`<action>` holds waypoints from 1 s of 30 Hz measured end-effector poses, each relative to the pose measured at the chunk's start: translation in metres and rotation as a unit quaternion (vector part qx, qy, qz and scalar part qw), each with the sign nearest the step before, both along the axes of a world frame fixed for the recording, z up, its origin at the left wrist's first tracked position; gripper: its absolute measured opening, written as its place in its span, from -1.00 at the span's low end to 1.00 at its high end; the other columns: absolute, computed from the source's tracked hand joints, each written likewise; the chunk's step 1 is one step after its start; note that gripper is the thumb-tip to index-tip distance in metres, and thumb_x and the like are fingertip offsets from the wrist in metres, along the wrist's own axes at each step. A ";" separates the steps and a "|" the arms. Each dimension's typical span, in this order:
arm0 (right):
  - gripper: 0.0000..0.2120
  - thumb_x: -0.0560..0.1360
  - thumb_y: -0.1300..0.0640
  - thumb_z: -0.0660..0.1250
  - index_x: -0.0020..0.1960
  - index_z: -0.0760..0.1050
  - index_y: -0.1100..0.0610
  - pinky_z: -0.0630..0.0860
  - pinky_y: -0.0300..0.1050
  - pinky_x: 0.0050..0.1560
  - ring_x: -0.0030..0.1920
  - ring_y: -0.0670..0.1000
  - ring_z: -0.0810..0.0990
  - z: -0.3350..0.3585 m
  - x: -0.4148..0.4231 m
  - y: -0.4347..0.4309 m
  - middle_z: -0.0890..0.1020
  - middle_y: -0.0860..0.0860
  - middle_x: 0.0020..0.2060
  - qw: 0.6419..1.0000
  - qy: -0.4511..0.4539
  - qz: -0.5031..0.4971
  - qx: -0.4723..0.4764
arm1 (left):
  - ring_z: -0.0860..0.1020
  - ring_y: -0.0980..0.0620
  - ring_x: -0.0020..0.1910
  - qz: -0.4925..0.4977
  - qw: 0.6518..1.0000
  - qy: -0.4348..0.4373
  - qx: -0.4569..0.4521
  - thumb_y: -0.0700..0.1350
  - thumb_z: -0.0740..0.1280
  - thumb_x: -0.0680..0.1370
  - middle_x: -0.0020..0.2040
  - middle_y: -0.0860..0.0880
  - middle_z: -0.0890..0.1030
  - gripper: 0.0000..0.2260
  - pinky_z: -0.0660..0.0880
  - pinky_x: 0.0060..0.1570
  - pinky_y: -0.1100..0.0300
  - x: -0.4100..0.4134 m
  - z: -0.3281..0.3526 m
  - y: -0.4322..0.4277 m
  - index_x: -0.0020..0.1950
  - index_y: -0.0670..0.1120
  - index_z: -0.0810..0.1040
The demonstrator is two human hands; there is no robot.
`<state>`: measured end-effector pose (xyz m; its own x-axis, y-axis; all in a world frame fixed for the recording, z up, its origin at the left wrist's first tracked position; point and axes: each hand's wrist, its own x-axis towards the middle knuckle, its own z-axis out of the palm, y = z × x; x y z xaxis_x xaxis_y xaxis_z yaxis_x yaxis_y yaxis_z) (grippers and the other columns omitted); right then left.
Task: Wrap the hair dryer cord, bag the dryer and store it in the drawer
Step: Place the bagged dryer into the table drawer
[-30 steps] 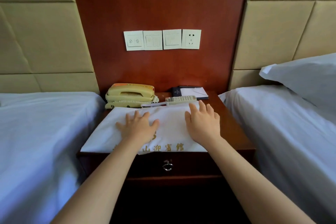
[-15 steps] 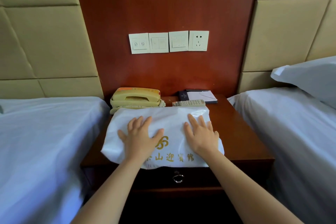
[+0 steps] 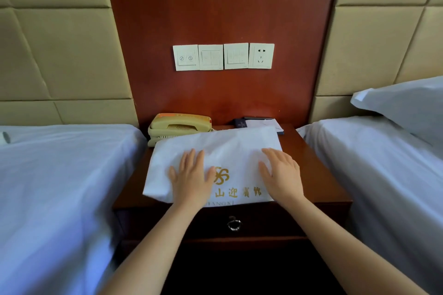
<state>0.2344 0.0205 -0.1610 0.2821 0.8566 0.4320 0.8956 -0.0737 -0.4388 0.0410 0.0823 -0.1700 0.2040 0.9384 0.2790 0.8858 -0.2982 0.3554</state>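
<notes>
A white cloth bag [image 3: 230,148] with a gold logo and gold characters lies across the wooden nightstand [image 3: 318,175]. Its near edge hangs slightly over the front. My left hand [image 3: 190,175] lies flat on the bag's left half, fingers straight. My right hand [image 3: 281,172] lies flat on the right half, fingers straight too. The hair dryer and its cord are not visible; whether they are inside the bag cannot be told. Below the tabletop the drawer front [image 3: 275,223] is closed, with a metal ring pull [image 3: 234,224].
A yellow telephone [image 3: 179,124] stands at the nightstand's back left. A dark card and a white notepad [image 3: 262,124] lie at the back right. White beds flank the nightstand, left [image 3: 60,187] and right [image 3: 383,163]. Wall switches and a socket [image 3: 223,56] sit above.
The bag's far edge now covers the remote control that showed behind it before. Both hands stay flat on the bag. The view has shifted a little closer.
</notes>
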 end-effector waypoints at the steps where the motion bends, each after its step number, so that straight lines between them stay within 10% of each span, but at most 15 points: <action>1: -0.66 0.58 0.04 0.15 0.33 0.40 0.07 0.26 -0.02 0.32 0.34 0.06 0.37 0.000 -0.003 -0.013 0.49 -0.01 0.28 1.000 0.010 0.010 0.021 | -0.09 0.06 0.55 -0.016 1.000 -0.012 0.013 0.11 0.01 0.63 0.58 0.01 0.01 -0.50 -0.13 0.46 -0.08 -0.002 -0.002 -0.010 0.55 0.01 0.07; 7: -0.89 0.51 0.10 0.28 -0.19 0.46 0.00 0.37 -0.25 -0.31 -0.35 -0.11 0.48 -0.031 -0.026 -0.071 0.49 -0.11 -0.39 0.984 0.174 0.032 0.002 | 0.43 0.01 0.31 -0.130 0.976 -0.103 0.143 0.02 0.10 0.55 0.28 -0.07 0.52 -0.59 0.37 0.32 -0.01 -0.018 -0.033 -0.073 0.25 -0.14 0.54; 12: -0.94 0.52 0.09 0.29 -0.12 0.51 0.02 0.54 -0.10 -0.09 -0.16 0.03 0.65 -0.074 -0.045 -0.060 0.61 -0.07 -0.29 0.943 0.301 0.025 -0.137 | 0.45 0.07 0.21 -0.066 0.973 -0.222 -0.004 -0.11 0.24 0.58 0.14 0.05 0.49 -0.79 0.33 0.19 0.28 -0.021 -0.073 -0.098 0.18 -0.08 0.54; 16: -0.89 0.53 0.10 0.29 -0.03 0.53 0.13 0.53 -0.15 -0.25 -0.19 0.01 0.64 -0.093 -0.063 -0.038 0.63 0.04 -0.23 0.865 0.476 -0.021 -0.160 | 0.41 -0.03 0.29 0.006 0.962 -0.250 -0.111 -0.08 0.25 0.58 0.28 -0.07 0.45 -0.72 0.37 0.25 0.14 -0.030 -0.093 -0.090 0.28 -0.09 0.47; 30: -0.69 0.58 0.07 0.21 -0.31 0.51 0.11 0.39 -0.25 -0.34 -0.29 -0.07 0.54 -0.087 -0.075 -0.058 0.56 -0.02 -0.29 0.855 0.489 0.024 -0.169 | 0.57 -0.14 0.14 -0.008 0.994 0.010 0.110 -0.06 0.48 0.40 0.12 -0.14 0.57 -0.58 0.49 0.11 -0.07 -0.054 -0.084 -0.097 0.20 -0.15 0.54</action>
